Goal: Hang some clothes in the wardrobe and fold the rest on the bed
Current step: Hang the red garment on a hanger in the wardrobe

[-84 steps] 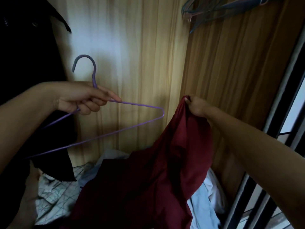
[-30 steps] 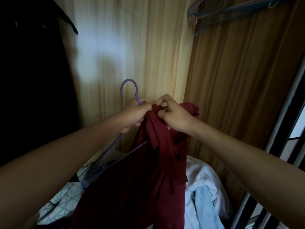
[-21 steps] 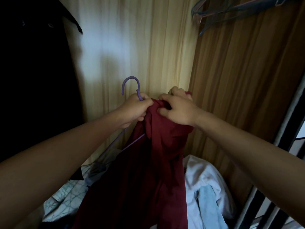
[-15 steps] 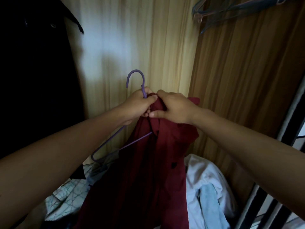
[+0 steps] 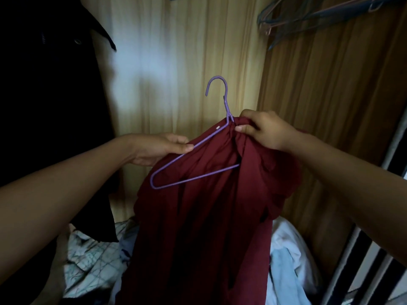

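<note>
Right hand [image 5: 262, 130] grip: closed, pinching the red garment [image 5: 198, 227] where it bunches at the neck of the purple hanger [image 5: 209, 172]. Left hand [image 5: 163, 148] grip: closed on the fabric edge, touching the hanger's upper wire. Hanger axis slants low-left to high-right, hook up. Right end is inside the cloth. Left end is bare, outside it. Left hand is nearer, so the likely next step is fabric over that end.

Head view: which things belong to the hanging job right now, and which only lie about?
In use: dark red fabric garment; thin purple wire hanger; left hand and right hand, both gripping the garment.
Lying about: black hanging coat; pile of white and pale blue clothes; empty wire hangers up right.
</note>
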`<state>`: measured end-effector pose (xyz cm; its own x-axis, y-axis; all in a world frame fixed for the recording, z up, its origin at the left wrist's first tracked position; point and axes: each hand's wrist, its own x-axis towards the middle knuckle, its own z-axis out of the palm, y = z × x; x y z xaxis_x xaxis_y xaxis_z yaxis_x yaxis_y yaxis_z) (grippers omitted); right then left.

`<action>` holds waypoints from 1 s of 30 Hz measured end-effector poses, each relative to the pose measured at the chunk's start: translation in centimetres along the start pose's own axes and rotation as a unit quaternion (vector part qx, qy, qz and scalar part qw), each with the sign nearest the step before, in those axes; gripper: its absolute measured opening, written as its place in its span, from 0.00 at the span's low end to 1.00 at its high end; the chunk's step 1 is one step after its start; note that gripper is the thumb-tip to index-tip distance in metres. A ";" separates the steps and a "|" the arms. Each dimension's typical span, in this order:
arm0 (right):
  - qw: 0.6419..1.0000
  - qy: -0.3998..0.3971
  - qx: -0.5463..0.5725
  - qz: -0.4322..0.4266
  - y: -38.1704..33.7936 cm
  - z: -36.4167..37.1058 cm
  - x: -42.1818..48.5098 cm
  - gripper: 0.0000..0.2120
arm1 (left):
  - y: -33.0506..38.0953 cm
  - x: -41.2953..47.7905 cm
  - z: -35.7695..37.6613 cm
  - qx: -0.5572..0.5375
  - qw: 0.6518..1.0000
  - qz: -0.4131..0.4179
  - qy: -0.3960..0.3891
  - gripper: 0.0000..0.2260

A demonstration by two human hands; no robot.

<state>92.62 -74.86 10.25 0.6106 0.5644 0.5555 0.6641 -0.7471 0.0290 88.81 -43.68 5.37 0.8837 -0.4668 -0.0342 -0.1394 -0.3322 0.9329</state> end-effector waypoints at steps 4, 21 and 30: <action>0.998 -0.007 -0.066 -0.012 0.6 0.4 -0.1 0.13 | 0.7 0.3 -1.5 0.183 0.958 0.081 0.204 0.05; 0.986 0.152 -0.069 0.007 -2.5 -0.6 2.0 0.14 | 4.8 -0.1 0.4 0.403 0.867 0.212 0.202 0.08; 0.941 0.114 -0.285 0.143 -3.2 -3.4 6.2 0.09 | 8.9 -2.2 -2.6 0.612 0.729 0.113 0.286 0.08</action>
<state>92.82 -70.19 16.43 0.5774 0.2695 0.7707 0.1066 -0.9608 0.2560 86.73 -43.50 14.67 0.7689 -0.3208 0.5531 -0.2946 -0.9455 -0.1389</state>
